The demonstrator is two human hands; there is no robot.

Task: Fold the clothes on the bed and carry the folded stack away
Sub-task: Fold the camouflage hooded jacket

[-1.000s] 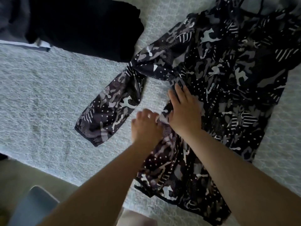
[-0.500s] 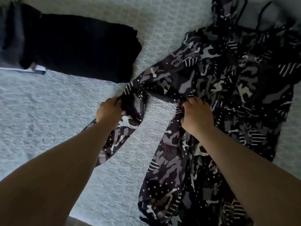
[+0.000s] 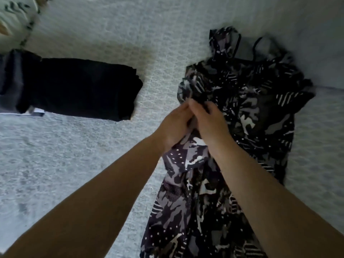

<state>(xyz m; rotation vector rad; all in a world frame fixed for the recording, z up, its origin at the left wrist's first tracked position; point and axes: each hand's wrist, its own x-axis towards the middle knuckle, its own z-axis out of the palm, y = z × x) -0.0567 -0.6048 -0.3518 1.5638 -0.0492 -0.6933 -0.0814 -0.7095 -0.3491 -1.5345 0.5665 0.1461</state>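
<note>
A black, grey and white camouflage jacket lies spread on the pale textured bed cover, hood end far from me. Its left sleeve is folded in over the body. My left hand and my right hand meet at the jacket's left edge, both gripping the sleeve fabric side by side. Their fingertips are partly hidden in the cloth. A folded black garment lies on the bed to the left.
A grey piece of clothing lies under the left end of the black garment. A light patterned cloth shows at the top left corner. Bare bed cover stretches between the two garments.
My left hand has carried the sleeve from the left across to the jacket's body, meeting my right hand. The view has shifted up the bed.
</note>
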